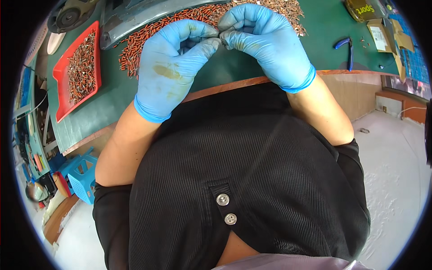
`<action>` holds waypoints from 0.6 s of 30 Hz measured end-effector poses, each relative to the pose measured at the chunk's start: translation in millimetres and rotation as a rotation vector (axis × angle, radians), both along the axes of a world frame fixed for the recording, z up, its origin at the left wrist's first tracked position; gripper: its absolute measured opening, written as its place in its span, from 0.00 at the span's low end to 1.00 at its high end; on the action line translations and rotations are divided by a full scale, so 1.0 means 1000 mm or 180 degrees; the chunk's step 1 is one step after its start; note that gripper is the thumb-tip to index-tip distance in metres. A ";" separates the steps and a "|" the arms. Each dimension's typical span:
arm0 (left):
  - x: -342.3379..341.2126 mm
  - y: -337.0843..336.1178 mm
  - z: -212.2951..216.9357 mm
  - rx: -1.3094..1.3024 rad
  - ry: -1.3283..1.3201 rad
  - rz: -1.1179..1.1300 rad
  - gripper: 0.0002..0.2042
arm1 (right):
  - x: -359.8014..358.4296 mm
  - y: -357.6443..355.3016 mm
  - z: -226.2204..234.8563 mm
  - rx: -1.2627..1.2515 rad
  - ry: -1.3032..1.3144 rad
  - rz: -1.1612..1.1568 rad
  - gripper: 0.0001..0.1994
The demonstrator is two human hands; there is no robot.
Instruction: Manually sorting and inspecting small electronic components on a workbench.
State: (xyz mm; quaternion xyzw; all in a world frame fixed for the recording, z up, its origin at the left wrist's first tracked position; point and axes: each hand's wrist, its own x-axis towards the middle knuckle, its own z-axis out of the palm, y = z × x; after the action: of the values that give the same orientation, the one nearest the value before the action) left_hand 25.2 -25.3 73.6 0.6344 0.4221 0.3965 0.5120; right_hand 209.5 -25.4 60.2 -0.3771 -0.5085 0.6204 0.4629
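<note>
Both of my hands wear blue gloves with dark stains at the fingertips, and they meet above the near part of the green table [119, 101]. My left hand [173, 63] pinches thumb against forefinger. My right hand [265, 42] does likewise, its fingertips touching those of the left. Whatever sits between the tips is too small or too hidden to make out. Just beyond the hands spreads a long heap of small orange-and-black parts with metal ends [135, 47]. Paler, copper-coloured small parts [290, 13] lie at its right end.
A red scoop-shaped tray [60, 83] at left holds more small parts. Behind the heap lies a grey metal piece [123, 24]. Blue-handled pliers [350, 54] rest at right near the table edge, beside an opened cardboard box [382, 36]. A blue plastic stool [83, 177] stands below left.
</note>
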 end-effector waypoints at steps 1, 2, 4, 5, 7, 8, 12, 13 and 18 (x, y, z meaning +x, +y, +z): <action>-0.001 -0.001 0.002 -0.0003 0.0010 0.0011 0.08 | -0.002 -0.001 0.002 0.0026 0.0138 -0.0023 0.10; -0.002 0.000 0.003 -0.0044 0.0045 -0.0065 0.09 | -0.001 0.004 -0.006 0.0029 0.0139 -0.0035 0.10; -0.002 -0.001 0.003 -0.0085 0.0083 -0.0137 0.10 | -0.002 0.020 -0.026 0.2972 -0.0105 0.0139 0.10; 0.000 -0.002 0.003 -0.0014 -0.0049 -0.0034 0.08 | -0.003 0.019 -0.028 0.2973 -0.0100 0.0141 0.10; -0.001 -0.006 0.004 0.0058 -0.0178 0.0087 0.06 | -0.007 0.012 -0.023 0.2908 -0.0232 -0.0091 0.10; -0.001 -0.007 0.004 0.0117 -0.0116 0.0183 0.06 | -0.010 0.005 -0.012 0.2908 -0.0227 -0.0081 0.10; -0.005 -0.012 0.004 0.0904 0.0645 0.0213 0.07 | -0.017 -0.013 0.008 -0.0168 0.0299 -0.0419 0.10; -0.005 -0.013 0.004 0.0910 0.0652 0.0218 0.07 | -0.019 -0.015 0.007 0.0031 0.0350 -0.0539 0.09; -0.007 -0.011 0.005 -0.0048 -0.0341 0.0240 0.07 | -0.026 -0.015 0.011 0.0416 0.0549 -0.0895 0.07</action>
State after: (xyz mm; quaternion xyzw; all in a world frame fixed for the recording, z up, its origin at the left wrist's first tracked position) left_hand 17.8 -36.6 78.1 0.5921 0.4206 0.4457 0.5234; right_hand 183.0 -40.3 71.6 -0.3590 -0.4484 0.5452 0.6105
